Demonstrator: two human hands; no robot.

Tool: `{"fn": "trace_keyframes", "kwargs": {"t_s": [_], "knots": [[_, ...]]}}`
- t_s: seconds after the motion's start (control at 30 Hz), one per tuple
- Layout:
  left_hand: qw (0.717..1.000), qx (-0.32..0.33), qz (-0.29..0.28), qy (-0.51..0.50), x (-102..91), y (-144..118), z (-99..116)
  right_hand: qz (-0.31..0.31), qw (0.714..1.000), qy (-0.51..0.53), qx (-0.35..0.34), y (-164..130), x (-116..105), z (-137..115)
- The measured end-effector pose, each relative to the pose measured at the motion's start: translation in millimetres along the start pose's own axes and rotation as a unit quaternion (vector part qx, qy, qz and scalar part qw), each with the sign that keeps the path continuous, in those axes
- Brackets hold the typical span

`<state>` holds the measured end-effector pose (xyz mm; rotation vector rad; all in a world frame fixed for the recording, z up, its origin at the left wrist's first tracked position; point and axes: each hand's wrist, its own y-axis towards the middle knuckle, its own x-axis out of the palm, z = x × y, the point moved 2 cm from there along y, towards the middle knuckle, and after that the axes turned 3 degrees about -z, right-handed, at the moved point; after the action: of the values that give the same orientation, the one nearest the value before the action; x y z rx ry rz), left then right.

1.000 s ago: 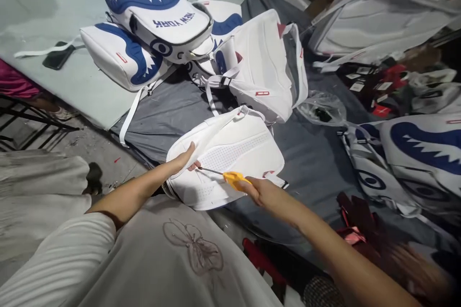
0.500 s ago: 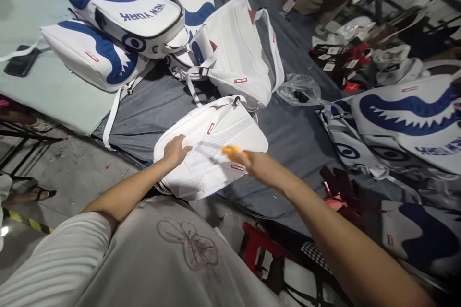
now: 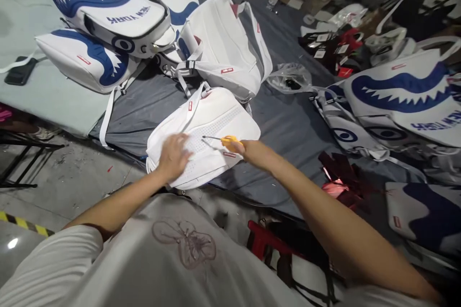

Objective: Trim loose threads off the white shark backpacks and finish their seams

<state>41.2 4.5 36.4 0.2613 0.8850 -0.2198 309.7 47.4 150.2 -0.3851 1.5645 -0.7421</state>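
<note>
A white backpack [image 3: 230,105] lies in front of me on the dark cloth, its perforated back panel and straps facing up. My left hand [image 3: 175,157] is over its left part, fingers apart and slightly blurred, with nothing gripped. I cannot tell whether the palm touches the fabric. My right hand [image 3: 254,151] is closed around the orange handle of small scissors [image 3: 230,142]. Their thin metal blades point left above the back panel, towards my left hand. A red label strap [image 3: 190,105] runs across the top of the backpack.
Behind lie another white backpack [image 3: 219,43] and a stack of shark-mouth backpacks [image 3: 118,5]. More such backpacks [image 3: 399,91] lie at the right, near a clear plastic bag [image 3: 291,79] and dark red tags [image 3: 340,177]. A phone [image 3: 20,71] rests far left; a red stool [image 3: 266,240] stands below the table edge.
My left hand has let go of the backpack's left side and shifted inward, its fingers spreading. The backpack's strap has shifted left. The scissors stay in my right hand, blades now clearer.
</note>
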Motion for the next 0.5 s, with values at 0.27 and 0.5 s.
{"fn": "trace_keyframes", "kwargs": {"t_s": [0.27,0.5], "knots": [[0.954,-0.121,-0.239,-0.132,45.6,-32.5,43.4,0.057,0.996,0.033,0.061,-57.7,-3.4,85.7],[0.798,-0.384,-0.234,-0.400,51.2,10.9,11.7,-0.096,0.974,0.203,0.018,-96.0,33.3,132.5]]}}
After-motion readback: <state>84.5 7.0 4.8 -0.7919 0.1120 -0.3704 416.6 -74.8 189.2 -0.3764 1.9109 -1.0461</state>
